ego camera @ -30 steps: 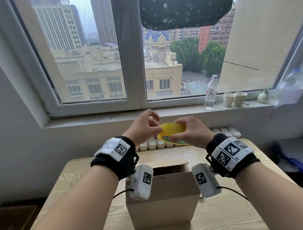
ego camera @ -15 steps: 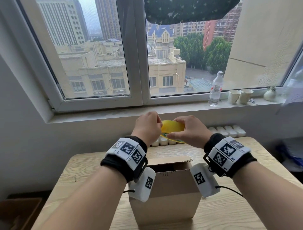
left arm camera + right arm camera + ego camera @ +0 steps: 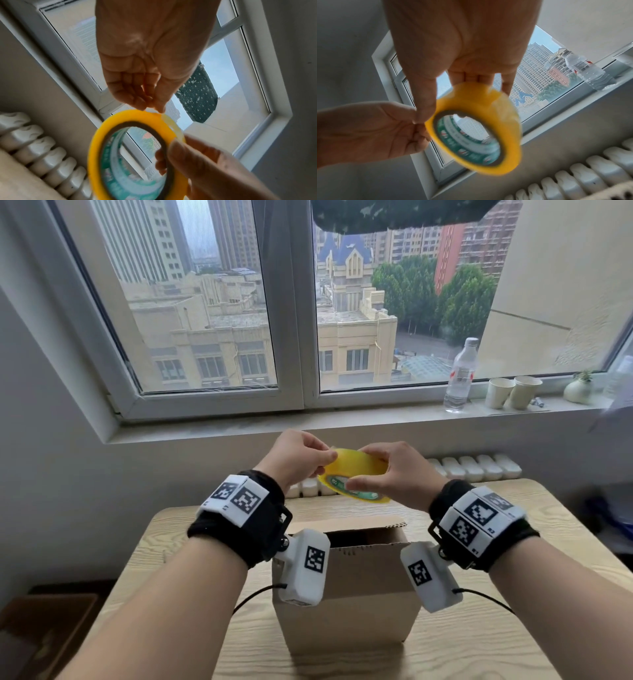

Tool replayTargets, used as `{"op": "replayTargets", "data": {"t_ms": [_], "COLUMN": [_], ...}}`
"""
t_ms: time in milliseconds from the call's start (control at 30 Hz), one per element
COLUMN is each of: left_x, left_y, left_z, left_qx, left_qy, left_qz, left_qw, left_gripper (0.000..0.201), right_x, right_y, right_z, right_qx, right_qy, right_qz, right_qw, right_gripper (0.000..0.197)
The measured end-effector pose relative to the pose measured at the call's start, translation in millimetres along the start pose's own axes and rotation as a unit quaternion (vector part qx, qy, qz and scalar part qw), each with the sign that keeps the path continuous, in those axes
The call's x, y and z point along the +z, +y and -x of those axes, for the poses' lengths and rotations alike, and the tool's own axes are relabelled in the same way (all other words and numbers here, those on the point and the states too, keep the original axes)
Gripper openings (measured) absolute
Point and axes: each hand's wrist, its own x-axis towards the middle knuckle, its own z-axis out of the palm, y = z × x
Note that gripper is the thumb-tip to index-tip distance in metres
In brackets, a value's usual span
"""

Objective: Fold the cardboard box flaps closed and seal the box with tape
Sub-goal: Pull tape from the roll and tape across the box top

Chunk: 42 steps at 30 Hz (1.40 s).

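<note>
Cardboard box [image 3: 346, 583] stands upright on the wooden table [image 3: 479, 645], directly under the two raised forearms, and its top is open, with a rear flap standing up behind the dark opening. Above the box, in the air and well apart from it, both hands hold a yellow tape roll [image 3: 356, 477] with a green printed core. The right hand [image 3: 397, 474] grips the roll: in the right wrist view its thumb lies on the near edge of the ring and the other fingers curl over the outer yellow surface. The left hand [image 3: 294, 463] has its fingers bent together, and in the left wrist view the thumb and fingertips [image 3: 142, 104] pinch at the top edge of the roll, where a thin pale bit of tape seems to lift. On the windowsill [image 3: 239, 429] behind stand a water bottle [image 3: 460, 376], two paper cups [image 3: 513, 392] and a small vase [image 3: 579, 386]. A white radiator [image 3: 476, 467] is below the sill.
</note>
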Motion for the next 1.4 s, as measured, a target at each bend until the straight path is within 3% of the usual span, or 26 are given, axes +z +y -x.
{"op": "replayTargets", "data": {"t_ms": [100,167,300,467,600,833,1000,1067,1200,1300,1400], "left_x": [-15.9,-34.1,-57.4,-45.2,-25.6,11.6,26.9,27.0,26.4,24.1,12.3], "left_y": [-13.7,-24.3,-41.9,-57.5,-78.5,-117.2,-131.4,-134.4,-131.7,-129.3,-129.1], "left_z": [-3.4,-4.2,2.9,9.9,15.6,30.9,39.9,39.6,34.8,31.7,32.0], "left_qx": [-0.019,-0.037,-0.064,-0.070,-0.101,-0.166,-0.180,-0.181,-0.201,-0.191,-0.183], "left_qy": [0.014,0.023,0.003,-0.049,-0.072,-0.077,-0.061,-0.060,-0.061,-0.041,-0.038], "left_qz": [0.022,0.079,0.224,0.318,0.352,0.424,0.441,0.434,0.312,0.220,0.174], "left_qw": [0.999,0.996,0.972,0.944,0.928,0.887,0.877,0.880,0.927,0.956,0.967], "left_gripper": [0.015,0.014,0.015,0.015,0.018,0.022,0.023,0.021,0.011,0.016,0.017], "right_x": [3.9,8.4,39.9,72.8,76.4,73.6,71.7,75.2,75.3,73.3,73.5], "right_y": [16.8,32.0,54.3,70.6,73.9,66.0,60.1,60.7,62.3,58.2,55.2], "right_z": [4.4,11.4,26.3,31.8,32.4,36.4,36.3,33.9,26.1,22.5,21.6], "right_qx": [0.016,0.045,0.062,0.053,0.048,0.094,0.127,0.130,0.156,0.157,0.158], "right_qy": [-0.016,-0.071,-0.176,-0.123,-0.109,-0.088,-0.099,-0.087,-0.040,-0.052,-0.058], "right_qz": [-0.008,0.004,0.157,0.164,0.137,0.111,0.020,0.025,0.044,0.066,0.093], "right_qw": [1.000,0.996,0.970,0.977,0.983,0.985,0.987,0.987,0.986,0.984,0.981], "right_gripper": [0.082,0.091,0.057,0.027,0.017,0.036,0.059,0.049,0.021,0.018,0.019]}}
